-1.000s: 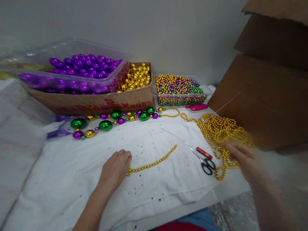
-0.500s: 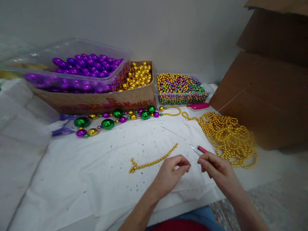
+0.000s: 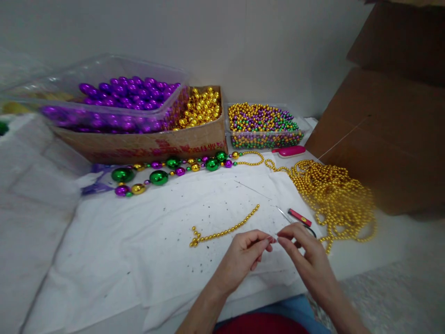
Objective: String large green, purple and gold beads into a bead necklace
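Thin pale thread is pinched between the fingertips of the left hand and those of the right hand, both drawn narrow, and the small gap between them is spanned by it. A short gold bead strand is laid on the white cloth beyond the left hand, extending to its left. Scissors are partly hidden behind the right hand, and gold bead chains are heaped farther right.
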